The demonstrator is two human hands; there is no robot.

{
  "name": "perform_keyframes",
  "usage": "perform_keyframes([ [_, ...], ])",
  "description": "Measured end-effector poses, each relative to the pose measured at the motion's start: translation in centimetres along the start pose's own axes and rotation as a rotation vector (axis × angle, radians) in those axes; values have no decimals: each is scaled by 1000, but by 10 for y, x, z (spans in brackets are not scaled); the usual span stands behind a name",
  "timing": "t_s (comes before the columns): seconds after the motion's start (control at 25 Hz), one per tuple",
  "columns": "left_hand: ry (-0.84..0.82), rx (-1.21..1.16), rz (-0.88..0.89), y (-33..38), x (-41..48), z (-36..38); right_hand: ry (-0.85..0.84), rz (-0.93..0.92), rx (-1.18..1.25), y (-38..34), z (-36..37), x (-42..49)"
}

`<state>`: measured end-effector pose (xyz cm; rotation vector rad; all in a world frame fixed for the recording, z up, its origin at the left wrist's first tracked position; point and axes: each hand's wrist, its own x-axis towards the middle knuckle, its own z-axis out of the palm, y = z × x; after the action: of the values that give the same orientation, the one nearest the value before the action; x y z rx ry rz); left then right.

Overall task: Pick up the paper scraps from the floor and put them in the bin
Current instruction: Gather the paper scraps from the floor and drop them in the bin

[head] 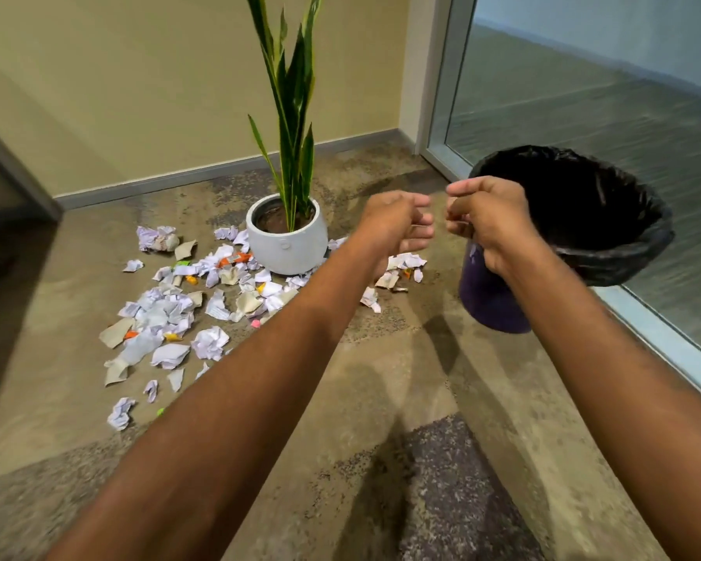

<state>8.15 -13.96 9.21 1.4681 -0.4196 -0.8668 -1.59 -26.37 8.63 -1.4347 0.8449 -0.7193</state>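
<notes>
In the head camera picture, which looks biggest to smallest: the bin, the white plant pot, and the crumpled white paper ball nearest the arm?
1. Bin, with its black liner, looks largest.
2. Pot looks clearly smaller.
3. Paper ball looks smallest.

All three stand at roughly similar distance on the floor, so the order seems fairly safe.

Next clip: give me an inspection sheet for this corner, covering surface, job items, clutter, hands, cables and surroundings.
Surface: mottled floor, littered.
Job's things: paper scraps scattered left of and around the plant pot; bin with black liner stands right, contents not visible.
Clutter: small orange, yellow, pink and green bits among the scraps.
Grippers: left hand and right hand raised, fingers curled; no scrap visible in either.
Cables: nothing seen.
Surroundings: beige wall, glass partition behind bin.
</notes>
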Motion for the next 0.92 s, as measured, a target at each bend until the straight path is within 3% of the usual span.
perform_keyframes([
  [0.16, 51, 170, -95, -39, -39, -92, -226, 107, -67, 38, 77, -32],
  [0.32, 233, 229, -203, -89, -79, -184, -410, 181, -199, 85, 143, -69],
  [0.68, 555, 613, -447, -189, -169, -329, -739, 167, -554, 171, 225, -133],
  [0.92, 384, 1019, -567, -239, -200, -344, -971, 187, -579, 215, 253, -186],
])
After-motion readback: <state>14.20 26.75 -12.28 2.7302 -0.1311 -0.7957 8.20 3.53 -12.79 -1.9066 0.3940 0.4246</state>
